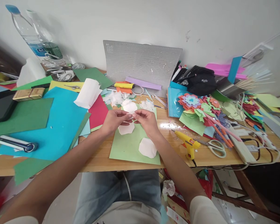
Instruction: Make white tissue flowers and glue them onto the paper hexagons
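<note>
My left hand [115,120] and my right hand [146,123] meet over a light green sheet [130,148], thumbs and fingertips pinched together on a piece of white paper. Fingers cover much of that piece, so its shape is hard to make out. Just beyond my fingertips a rounded white paper piece [130,106] shows; whether it is part of the held one I cannot tell. Partly beneath my left fingers lies another white paper piece [126,128]. A third cut white piece [147,148] rests on the green sheet beside my right wrist.
White paper scraps [116,98] lie behind my hands, near a yellow cutter [124,85]. A cutting mat [142,62] leans on the wall. At right are a yellow glue gun [188,141], scissors [216,148] and paper flowers [191,101]; at left, blue paper [60,124] and a stapler [16,143].
</note>
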`<state>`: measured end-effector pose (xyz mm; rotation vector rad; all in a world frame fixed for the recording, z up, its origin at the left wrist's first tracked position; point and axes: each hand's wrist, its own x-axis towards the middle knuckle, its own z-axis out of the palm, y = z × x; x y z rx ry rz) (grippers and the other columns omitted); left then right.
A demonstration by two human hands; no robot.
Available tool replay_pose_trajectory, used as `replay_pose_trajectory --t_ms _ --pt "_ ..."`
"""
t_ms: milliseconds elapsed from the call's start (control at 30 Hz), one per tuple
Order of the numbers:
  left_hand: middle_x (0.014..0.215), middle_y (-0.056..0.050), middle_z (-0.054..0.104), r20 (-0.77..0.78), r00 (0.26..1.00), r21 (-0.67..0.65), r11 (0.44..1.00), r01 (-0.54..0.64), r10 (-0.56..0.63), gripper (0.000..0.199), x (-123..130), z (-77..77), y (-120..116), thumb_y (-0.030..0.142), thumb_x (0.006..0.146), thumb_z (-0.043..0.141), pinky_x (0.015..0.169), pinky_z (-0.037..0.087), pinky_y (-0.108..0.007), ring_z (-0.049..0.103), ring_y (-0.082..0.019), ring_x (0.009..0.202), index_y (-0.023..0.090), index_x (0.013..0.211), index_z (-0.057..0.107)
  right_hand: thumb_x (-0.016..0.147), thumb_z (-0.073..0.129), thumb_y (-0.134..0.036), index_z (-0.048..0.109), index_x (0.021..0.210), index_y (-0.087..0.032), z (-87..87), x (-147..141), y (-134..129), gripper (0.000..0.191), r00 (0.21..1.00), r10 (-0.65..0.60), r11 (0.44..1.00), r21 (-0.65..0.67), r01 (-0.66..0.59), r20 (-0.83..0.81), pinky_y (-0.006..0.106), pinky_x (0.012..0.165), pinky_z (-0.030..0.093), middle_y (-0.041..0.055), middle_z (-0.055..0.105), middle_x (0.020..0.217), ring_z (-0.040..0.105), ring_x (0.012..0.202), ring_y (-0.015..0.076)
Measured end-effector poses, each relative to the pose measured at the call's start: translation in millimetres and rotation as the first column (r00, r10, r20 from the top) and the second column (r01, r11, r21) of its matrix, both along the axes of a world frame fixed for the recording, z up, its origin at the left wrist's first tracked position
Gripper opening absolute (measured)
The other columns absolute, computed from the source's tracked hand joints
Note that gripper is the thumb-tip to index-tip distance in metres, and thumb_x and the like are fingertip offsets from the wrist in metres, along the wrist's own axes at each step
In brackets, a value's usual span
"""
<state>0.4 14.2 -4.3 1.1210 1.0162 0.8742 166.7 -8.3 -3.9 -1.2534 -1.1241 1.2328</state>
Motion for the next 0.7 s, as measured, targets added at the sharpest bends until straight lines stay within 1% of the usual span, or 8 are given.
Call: replay_pose_trajectory --t_ms 167,367,533,600,633,667,700 --pt "0.076 -0.007 0.072 -0.004 1.0 0.025 1.0 0.007 -0.007 0.041 0.0 -1.2 -0.6 0.052 0.064 0.082 0.068 0.059 -0.032 0.071 -0.021 0.074 0.015 0.079 0.073 0.068 0.077 -0.048 0.071 0.079 -0.021 -0.7 -0.6 -0.3 0.029 1.0 0.0 1.0 0.003 0.0 -0.004 0.027 0.064 0.056 0.0004 0.07 0.076 0.064 0.068 0.0132" --pt "0.08 -0.007 0.071 0.008 0.999 -0.006 0.999 -0.046 0.046 0.041 -1.4 6.4 0.6 0.05 0.064 0.083 0.069 0.059 -0.033 0.071 -0.022 0.08 0.014 0.08 0.071 0.061 0.081 -0.048 0.072 0.079 -0.02 2.2 3.1 1.7 0.035 0.988 -0.148 0.989 0.0 0.148 -0.038 0.028 0.063 0.056 0.0009 0.068 0.07 0.064 0.068 0.0144" --pt "0.087 -0.008 0.072 0.004 0.997 0.0 0.997 -0.074 0.074 0.039 -5.8 11.8 4.6 0.048 0.066 0.08 0.072 0.059 -0.034 0.07 -0.021 0.083 0.015 0.083 0.068 0.058 0.085 -0.043 0.072 0.08 -0.019 3.8 7.9 3.0 0.036 0.981 -0.144 0.989 -0.036 0.14 -0.128 0.029 0.066 0.055 -0.001 0.066 0.067 0.062 0.063 0.012" --pt "0.088 -0.007 0.071 -0.039 0.991 0.067 0.99 -0.123 0.126 0.037 -12.6 12.3 11.6 0.049 0.07 0.077 0.072 0.057 -0.035 0.069 -0.021 0.083 0.016 0.084 0.068 0.058 0.085 -0.041 0.072 0.081 -0.018 2.7 8.6 3.4 0.035 0.978 -0.15 0.989 -0.031 0.147 -0.143 0.028 0.065 0.055 -0.0012 0.066 0.068 0.062 0.063 0.0114" --pt "0.087 -0.007 0.071 -0.089 0.979 0.135 0.977 -0.168 0.18 0.035 -17.8 11.8 16.7 0.05 0.073 0.074 0.073 0.056 -0.035 0.068 -0.021 0.083 0.017 0.085 0.068 0.058 0.085 -0.041 0.072 0.08 -0.018 2.0 8.7 3.6 0.034 0.978 -0.153 0.988 -0.026 0.151 -0.143 0.028 0.064 0.054 -0.0011 0.067 0.068 0.062 0.063 0.0113" --pt "0.086 -0.007 0.071 -0.158 0.951 0.234 0.946 -0.225 0.265 0.033 -24.1 10.7 22.5 0.049 0.076 0.07 0.073 0.055 -0.035 0.067 -0.021 0.082 0.018 0.085 0.068 0.059 0.085 -0.041 0.072 0.08 -0.018 1.1 8.7 3.8 0.034 0.979 -0.154 0.988 -0.022 0.152 -0.137 0.027 0.064 0.054 -0.001 0.067 0.068 0.062 0.063 0.0113" --pt "0.087 -0.007 0.07 -0.253 0.895 0.36 0.895 -0.265 0.367 0.03 -31.1 9.0 28.9 0.047 0.08 0.066 0.076 0.053 -0.035 0.066 -0.022 0.083 0.019 0.086 0.068 0.059 0.084 -0.041 0.072 0.08 -0.018 0.4 8.5 4.0 0.033 0.98 -0.153 0.988 -0.021 0.151 -0.126 0.027 0.063 0.054 -0.0008 0.067 0.069 0.062 0.064 0.0114"
